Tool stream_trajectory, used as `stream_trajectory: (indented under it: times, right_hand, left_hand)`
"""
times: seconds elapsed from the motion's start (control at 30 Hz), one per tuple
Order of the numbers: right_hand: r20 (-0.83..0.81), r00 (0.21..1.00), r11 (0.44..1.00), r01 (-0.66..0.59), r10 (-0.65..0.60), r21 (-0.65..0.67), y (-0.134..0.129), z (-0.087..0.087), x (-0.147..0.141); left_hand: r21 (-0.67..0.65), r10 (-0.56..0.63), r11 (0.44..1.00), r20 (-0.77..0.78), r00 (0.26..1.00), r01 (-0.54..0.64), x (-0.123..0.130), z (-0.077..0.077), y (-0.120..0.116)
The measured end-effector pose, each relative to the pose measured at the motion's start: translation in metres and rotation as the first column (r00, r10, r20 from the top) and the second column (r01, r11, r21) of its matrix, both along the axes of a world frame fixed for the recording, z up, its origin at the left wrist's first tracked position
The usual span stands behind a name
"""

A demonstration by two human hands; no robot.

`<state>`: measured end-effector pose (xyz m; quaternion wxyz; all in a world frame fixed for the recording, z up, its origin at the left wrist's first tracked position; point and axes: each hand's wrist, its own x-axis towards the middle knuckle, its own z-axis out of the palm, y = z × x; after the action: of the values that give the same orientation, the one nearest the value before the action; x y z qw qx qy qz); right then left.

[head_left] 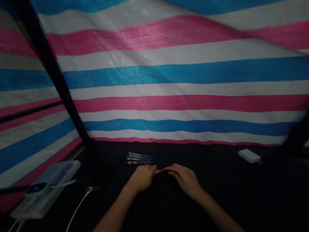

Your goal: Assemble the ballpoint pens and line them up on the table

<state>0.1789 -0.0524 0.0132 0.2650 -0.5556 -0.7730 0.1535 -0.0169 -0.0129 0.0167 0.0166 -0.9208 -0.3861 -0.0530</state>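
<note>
Left hand and right hand, grip clamped on 1 slim pen; more pens lie just beyond.

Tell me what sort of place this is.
Probably a makeshift work booth rather than a regular room: a striped pink, blue and white plastic tarpaulin hangs on black poles around a black-covered table, with a row of pens and a lit power bank.

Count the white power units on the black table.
2: a white power bank with a blue display, on a white plastic tray at left, and a white rectangular charger at right. Shadows may hide others.
</note>
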Motion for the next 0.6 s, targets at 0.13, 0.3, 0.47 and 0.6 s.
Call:
stream_trajectory:
  times: [0.13,0.3,0.47,0.6]
  right_hand:
    - [0.037,0.999,0.999,0.033,-0.034,0.039,0.004,0.004,0.009]
    - [-0.017,0.998,0.998,-0.054,0.055,0.026,0.005,0.005,0.014]
    - [-0.215,0.962,0.984,-0.175,0.167,-0.019,0.002,-0.004,0.002]
    - [-0.292,0.946,0.989,-0.147,0.141,0.004,0.0,-0.007,-0.005]
  left_hand:
    - [-0.006,0.047,0.999,0.022,0.999,-0.046,-0.004,0.003,0.002]
    - [-0.016,0.042,0.999,0.031,0.999,-0.041,-0.001,0.004,-0.001]
    - [-0.036,-0.008,0.999,0.011,1.0,0.008,0.004,0.002,-0.005]
    - [-0.019,-0.028,0.999,-0.002,1.0,0.028,0.005,0.001,-0.006]
